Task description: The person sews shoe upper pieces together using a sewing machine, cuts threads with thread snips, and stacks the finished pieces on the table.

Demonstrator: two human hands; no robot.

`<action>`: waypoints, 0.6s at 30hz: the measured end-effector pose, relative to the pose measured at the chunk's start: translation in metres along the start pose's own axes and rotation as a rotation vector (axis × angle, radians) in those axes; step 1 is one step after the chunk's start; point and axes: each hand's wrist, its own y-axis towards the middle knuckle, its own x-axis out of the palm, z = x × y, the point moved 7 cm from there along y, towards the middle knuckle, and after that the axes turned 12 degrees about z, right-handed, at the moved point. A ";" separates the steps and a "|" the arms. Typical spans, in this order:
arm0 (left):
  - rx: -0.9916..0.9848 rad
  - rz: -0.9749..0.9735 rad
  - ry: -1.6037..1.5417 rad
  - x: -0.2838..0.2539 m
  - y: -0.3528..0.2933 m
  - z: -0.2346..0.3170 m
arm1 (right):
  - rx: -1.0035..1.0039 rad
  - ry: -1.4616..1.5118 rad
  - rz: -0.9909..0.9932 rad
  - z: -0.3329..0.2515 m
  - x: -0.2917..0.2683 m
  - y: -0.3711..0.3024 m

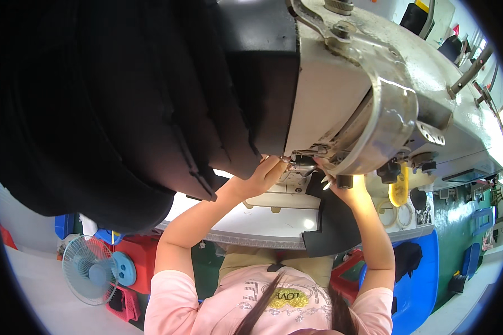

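Observation:
A sewing machine [335,100] with a pale head fills the upper right, and both my hands are at its needle area. My left hand [261,177] is closed, its fingertips pinched together just left of the presser foot [303,166]; what they hold is hidden. Right of the foot, my right hand [346,188] has its fingers bent over a black fabric piece [340,226], partly covered by the machine's clear guard [394,125]. That piece runs from near the foot over the table's front edge. Large black panels [151,100] hang close at upper left.
The white sewing table [262,220] has a ruler strip along its front edge. A yellow-handled tool [398,187] hangs at the machine's right. Below stand a blue bin [425,285] with black pieces, a fan [92,271] and a red stool [135,259].

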 end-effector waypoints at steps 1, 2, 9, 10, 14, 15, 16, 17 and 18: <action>0.004 0.004 0.002 0.000 -0.002 -0.001 | 0.051 -0.063 -0.087 0.009 0.006 -0.003; 0.003 -0.021 0.021 0.003 -0.003 -0.002 | 0.046 -0.065 -0.085 0.008 0.004 -0.002; -0.881 -0.262 -0.388 0.041 -0.080 -0.080 | 0.013 0.296 0.315 -0.022 -0.063 0.006; -0.908 -0.314 -0.413 0.045 -0.074 -0.083 | 0.020 0.360 0.447 -0.023 -0.076 -0.001; -0.982 -0.426 -0.543 0.068 -0.041 -0.087 | 0.219 0.319 0.409 0.011 -0.060 -0.052; -0.997 -0.436 -0.571 0.068 -0.035 -0.089 | 0.319 0.314 0.259 0.017 -0.047 -0.060; -1.026 -0.446 -0.596 0.066 -0.029 -0.092 | 0.391 0.334 0.166 0.023 -0.033 -0.068; -1.043 -0.443 -0.627 0.060 -0.021 -0.098 | 0.381 0.335 0.145 0.025 -0.025 -0.069; -1.074 -0.446 -0.627 0.045 -0.015 -0.108 | 0.365 0.355 0.124 0.022 -0.013 -0.067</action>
